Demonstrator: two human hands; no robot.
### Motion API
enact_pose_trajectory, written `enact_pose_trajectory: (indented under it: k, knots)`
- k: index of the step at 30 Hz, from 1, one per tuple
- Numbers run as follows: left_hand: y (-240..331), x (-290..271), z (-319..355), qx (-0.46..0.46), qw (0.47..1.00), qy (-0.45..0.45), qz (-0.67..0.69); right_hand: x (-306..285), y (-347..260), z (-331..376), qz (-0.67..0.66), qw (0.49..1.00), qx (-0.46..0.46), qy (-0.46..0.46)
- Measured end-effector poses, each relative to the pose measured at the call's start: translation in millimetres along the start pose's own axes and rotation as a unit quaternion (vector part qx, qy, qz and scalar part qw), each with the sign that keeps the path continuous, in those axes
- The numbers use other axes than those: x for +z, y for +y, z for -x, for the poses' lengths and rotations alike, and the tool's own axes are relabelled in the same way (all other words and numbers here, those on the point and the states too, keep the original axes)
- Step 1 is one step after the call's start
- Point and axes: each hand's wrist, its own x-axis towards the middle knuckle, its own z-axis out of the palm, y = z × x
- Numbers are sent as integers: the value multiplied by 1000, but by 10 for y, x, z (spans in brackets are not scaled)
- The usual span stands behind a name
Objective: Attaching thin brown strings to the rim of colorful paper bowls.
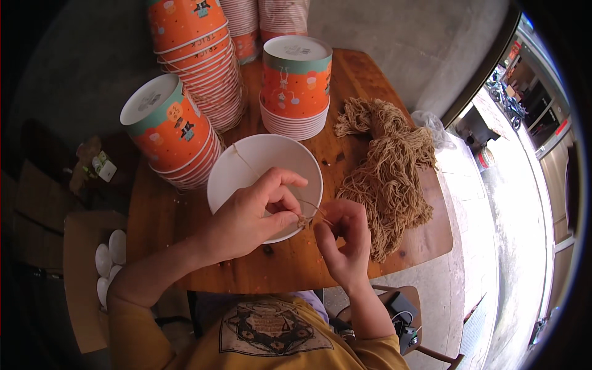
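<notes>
An open white paper bucket (280, 154) stands mouth up at the near side of the table. From its far left rim a thin brown twine (246, 163) runs inside the bucket and goes behind my left hand (256, 213). At the near right rim, my left thumb and fingers pinch the twine by a small knot or tangle. Just right of it, my right hand (346, 237) is closed with its fingertips on the same twine, beside a small loop. Part of the twine is hidden behind my fingers.
A heap of brown twine (391, 179) lies right of the bucket. Upside-down stacks of orange patterned buckets stand behind, one at centre (296, 86), one leaning left (169, 129), a taller one (200, 68) farther back. A cardboard box (83, 271) with white round pieces is lower left.
</notes>
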Motion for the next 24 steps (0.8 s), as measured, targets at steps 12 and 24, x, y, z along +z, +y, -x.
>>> enact_pose_trajectory:
  k: [12, 24]
  knots:
    - [47, 36, -16, -6, 1000, -9, -7, -76, 56, -72, 249, 939, -235, -31]
    - [29, 41, -44, 10, 999, -8, -39, -271, -61, -191, 414, 822, -375, -111]
